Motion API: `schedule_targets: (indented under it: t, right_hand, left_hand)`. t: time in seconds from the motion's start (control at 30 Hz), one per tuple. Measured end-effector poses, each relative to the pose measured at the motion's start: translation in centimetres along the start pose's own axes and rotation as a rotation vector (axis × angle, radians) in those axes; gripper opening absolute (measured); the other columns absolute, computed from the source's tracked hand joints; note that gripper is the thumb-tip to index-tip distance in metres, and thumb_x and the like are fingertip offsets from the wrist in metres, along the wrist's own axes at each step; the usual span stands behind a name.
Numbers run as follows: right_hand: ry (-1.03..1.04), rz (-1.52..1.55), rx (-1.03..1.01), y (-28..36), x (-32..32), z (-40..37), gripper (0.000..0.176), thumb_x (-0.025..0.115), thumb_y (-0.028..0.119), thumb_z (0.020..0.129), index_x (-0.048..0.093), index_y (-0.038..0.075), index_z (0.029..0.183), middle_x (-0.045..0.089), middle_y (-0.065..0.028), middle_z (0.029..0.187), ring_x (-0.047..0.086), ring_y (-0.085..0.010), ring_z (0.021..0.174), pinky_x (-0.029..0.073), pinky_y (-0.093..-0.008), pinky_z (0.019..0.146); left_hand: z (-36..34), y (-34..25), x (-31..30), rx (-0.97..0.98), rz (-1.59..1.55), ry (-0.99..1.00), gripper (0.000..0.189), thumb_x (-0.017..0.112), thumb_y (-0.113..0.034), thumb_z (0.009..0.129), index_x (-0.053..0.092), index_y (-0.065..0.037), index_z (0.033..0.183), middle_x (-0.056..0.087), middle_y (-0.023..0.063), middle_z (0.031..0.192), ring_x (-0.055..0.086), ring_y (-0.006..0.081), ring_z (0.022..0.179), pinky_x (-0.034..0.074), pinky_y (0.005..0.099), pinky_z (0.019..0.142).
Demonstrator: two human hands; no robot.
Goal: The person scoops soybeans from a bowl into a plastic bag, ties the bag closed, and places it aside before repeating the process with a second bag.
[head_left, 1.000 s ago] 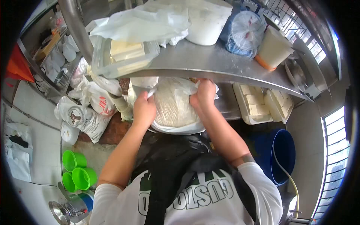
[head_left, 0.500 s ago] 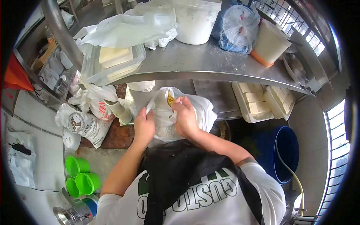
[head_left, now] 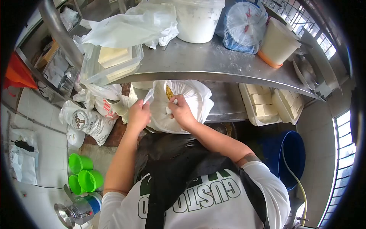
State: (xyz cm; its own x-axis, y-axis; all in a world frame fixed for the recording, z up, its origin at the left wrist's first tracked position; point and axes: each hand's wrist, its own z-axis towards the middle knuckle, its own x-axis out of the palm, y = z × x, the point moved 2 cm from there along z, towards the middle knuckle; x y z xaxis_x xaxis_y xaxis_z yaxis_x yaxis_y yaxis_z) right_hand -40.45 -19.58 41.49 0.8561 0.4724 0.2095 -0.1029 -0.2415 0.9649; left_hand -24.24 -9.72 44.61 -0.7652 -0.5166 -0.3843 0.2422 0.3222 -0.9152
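Note:
A white plastic bag (head_left: 193, 100) with gathered pleats lies on the lower steel counter in front of me. Through its opening shows some yellow, crumbly-looking food (head_left: 169, 92). My left hand (head_left: 140, 115) pinches the bag's raised left edge. On the other side of the opening, my right hand (head_left: 182, 113) is closed on a twisted bit of the same white plastic. Most of what the bag holds is hidden under the plastic.
A steel shelf (head_left: 213, 63) overhangs the work area, bearing a plastic container (head_left: 89, 70) of pale blocks and a white bucket (head_left: 199, 23). Trays of white blocks (head_left: 263, 103) stand right, above a blue barrel (head_left: 291, 152). Sacks (head_left: 89, 126) and green buckets (head_left: 90, 180) are left.
The bag has spread into a rounder, pleated shape. Both hands have shifted slightly left, with the left hand drawing its edge outward and the gap between the hands still showing the yellow food.

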Motion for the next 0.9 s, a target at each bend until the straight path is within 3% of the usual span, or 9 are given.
schedule_targets:
  t: [0.1,0.2,0.23,0.27,0.33,0.43,0.53,0.67,0.9]
  right_hand:
    - [0.232,0.099,0.064,0.7,-1.4,-0.4,0.057,0.062,0.011,0.098,0.035,0.006,0.149,0.060,-0.0067,0.109,0.064,-0.0196,0.091,0.052,-0.0345,0.078]
    - [0.262,0.409,0.275,4.2,-3.3,-3.2,0.075,0.064,0.013,0.100,0.022,0.006,0.161,0.058,-0.0140,0.127,0.067,-0.0295,0.105,0.054,-0.0405,0.087]
    - [0.306,0.374,0.282,4.7,-4.7,-3.6,0.088,0.067,0.016,0.099,0.009,0.007,0.165,0.055,-0.0196,0.138,0.066,-0.0373,0.112,0.054,-0.0446,0.091]
    - [0.238,0.224,0.248,6.4,-5.3,-4.7,0.078,0.067,0.015,0.098,0.023,0.004,0.161,0.060,-0.0141,0.124,0.067,-0.0284,0.099,0.055,-0.0435,0.084]
    - [0.146,-0.216,-0.072,5.2,-9.3,-3.6,0.066,0.069,0.019,0.097,0.039,0.000,0.152,0.060,-0.0170,0.127,0.067,-0.0279,0.095,0.055,-0.0425,0.083]
    - [-0.364,-0.951,-0.556,6.0,-12.1,-2.6,0.063,0.075,0.025,0.092,0.049,-0.006,0.140,0.061,-0.0247,0.129,0.064,-0.0343,0.107,0.053,-0.0443,0.092]
    - [-0.522,-0.901,-0.480,-1.3,-15.2,2.8,0.062,0.077,0.024,0.088,0.052,-0.006,0.136,0.060,-0.0268,0.132,0.060,-0.0405,0.120,0.050,-0.0479,0.098]
    - [-0.214,-1.001,-0.256,3.2,-14.5,2.8,0.039,0.074,0.022,0.085,0.066,-0.001,0.115,0.069,-0.0277,0.116,0.066,-0.0452,0.109,0.053,-0.0493,0.093]
    - [-0.180,-0.998,-0.746,5.1,-10.6,-0.7,0.025,0.068,0.016,0.088,0.064,-0.005,0.100,0.068,-0.0276,0.098,0.066,-0.0486,0.094,0.053,-0.0534,0.083]
  left_hand:
    - [1.7,2.2,-1.8,0.109,0.152,-0.036,0.026,0.058,-0.025,0.102,0.066,-0.001,0.100,0.062,0.0047,0.066,0.059,0.0134,0.051,0.045,0.0294,0.044]
    - [0.2,-1.0,-3.4,0.175,0.400,-0.084,0.026,0.061,-0.025,0.099,0.068,0.000,0.098,0.066,0.0091,0.071,0.066,0.0177,0.063,0.050,0.0340,0.053]
    - [-0.4,-2.1,-3.8,0.277,0.439,-0.133,0.023,0.062,-0.022,0.097,0.067,0.001,0.097,0.067,0.0175,0.076,0.065,0.0322,0.070,0.051,0.0408,0.062]
    - [-0.6,-2.7,-4.1,0.379,0.479,-0.181,0.021,0.062,-0.019,0.095,0.067,0.001,0.097,0.067,0.0259,0.081,0.064,0.0468,0.078,0.051,0.0477,0.072]
    - [-0.4,-2.8,-4.6,0.403,0.481,-0.192,0.018,0.064,-0.017,0.095,0.068,-0.001,0.101,0.069,0.0245,0.086,0.066,0.0438,0.080,0.052,0.0445,0.073]
    - [0.4,-3.0,-5.0,0.278,0.141,-0.159,0.022,0.066,-0.010,0.096,0.068,0.000,0.115,0.069,0.0067,0.086,0.063,0.0133,0.076,0.050,0.0302,0.068]
    - [0.7,-2.6,-3.9,0.274,-0.223,-0.075,0.030,0.069,-0.012,0.095,0.064,0.000,0.123,0.070,0.0082,0.095,0.064,0.0148,0.080,0.051,0.0319,0.070]
    - [-0.1,0.1,-1.7,0.141,-0.156,0.005,0.045,0.075,-0.014,0.093,0.057,0.003,0.130,0.068,0.0082,0.098,0.065,0.0142,0.083,0.052,0.0307,0.070]
    - [-0.8,1.6,1.1,0.205,0.082,0.005,0.032,0.075,-0.019,0.092,0.063,0.003,0.112,0.070,0.0108,0.089,0.067,0.0187,0.081,0.054,0.0360,0.072]
